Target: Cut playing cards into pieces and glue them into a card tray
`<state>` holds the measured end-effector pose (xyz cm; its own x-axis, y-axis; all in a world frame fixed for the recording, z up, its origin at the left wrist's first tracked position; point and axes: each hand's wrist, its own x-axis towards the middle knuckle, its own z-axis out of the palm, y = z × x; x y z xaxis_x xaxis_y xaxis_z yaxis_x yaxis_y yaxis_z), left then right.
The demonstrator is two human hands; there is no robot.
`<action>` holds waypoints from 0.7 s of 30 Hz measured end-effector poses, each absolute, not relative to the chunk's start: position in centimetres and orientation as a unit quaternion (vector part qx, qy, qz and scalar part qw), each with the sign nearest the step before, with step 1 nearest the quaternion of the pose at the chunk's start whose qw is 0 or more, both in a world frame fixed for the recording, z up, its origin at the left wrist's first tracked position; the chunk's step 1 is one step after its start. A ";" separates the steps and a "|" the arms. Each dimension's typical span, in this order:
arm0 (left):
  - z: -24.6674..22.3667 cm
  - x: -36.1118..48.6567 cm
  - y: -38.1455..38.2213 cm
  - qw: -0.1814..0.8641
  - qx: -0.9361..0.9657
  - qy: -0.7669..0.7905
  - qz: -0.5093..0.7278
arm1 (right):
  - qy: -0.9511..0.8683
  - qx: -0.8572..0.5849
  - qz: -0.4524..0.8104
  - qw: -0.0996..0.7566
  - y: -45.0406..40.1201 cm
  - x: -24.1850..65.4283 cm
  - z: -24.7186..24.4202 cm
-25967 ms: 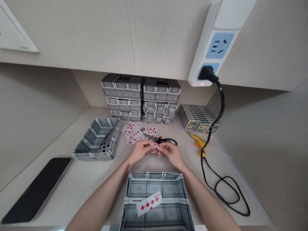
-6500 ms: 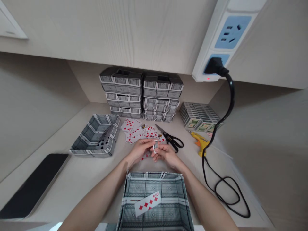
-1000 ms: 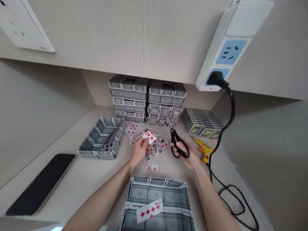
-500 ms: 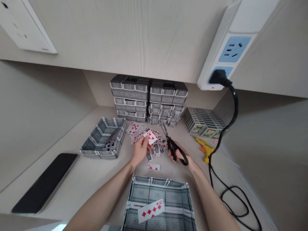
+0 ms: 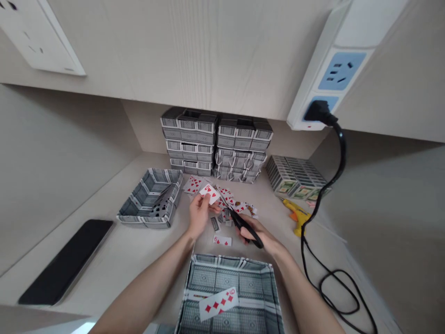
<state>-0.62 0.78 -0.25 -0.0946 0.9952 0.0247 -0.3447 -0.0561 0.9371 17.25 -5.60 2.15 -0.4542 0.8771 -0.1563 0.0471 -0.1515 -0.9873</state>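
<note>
My left hand (image 5: pixel 200 213) pinches a playing card (image 5: pixel 210 193) with red hearts, held above a loose heap of cards. In my right hand (image 5: pixel 255 232) is a pair of black-handled scissors (image 5: pixel 239 220), its blades pointing up and left to the card's right edge. Whether the blades touch the card I cannot tell. Below the hands lies a cut card strip (image 5: pixel 222 240) marked 6, with small grey card scraps (image 5: pixel 215 224) by it. Nearest me stands a box made of cards (image 5: pixel 229 262), with a piece of a diamond card (image 5: pixel 219 304) inside.
A second card box (image 5: pixel 139 220) holding several cards is at the left, beside a black phone (image 5: pixel 66 262). Stacked card boxes (image 5: pixel 189 134) stand at the back. On the right are card packs (image 5: pixel 295 176), a yellow glue gun (image 5: pixel 297 215) and a black cable (image 5: pixel 342 148).
The scissors have swung left, and their blades have come together at the held card. My left hand has shifted slightly left with the card, now tilted differently.
</note>
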 end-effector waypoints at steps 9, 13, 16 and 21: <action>-0.9 -0.2 0.1 0.405 0.494 0.497 0.587 | -0.543 -0.363 0.686 0.319 -6.0 16.7 2.3; -1.1 0.0 -0.2 0.368 0.519 0.513 0.577 | -0.517 -0.358 0.709 0.320 -6.2 16.3 2.3; -1.1 0.1 -0.3 0.378 0.521 0.516 0.566 | -0.505 -0.346 0.720 0.328 -6.3 16.0 2.1; -1.5 0.0 -0.3 0.373 0.527 0.525 0.555 | -0.499 -0.340 0.725 0.331 -6.3 16.0 2.0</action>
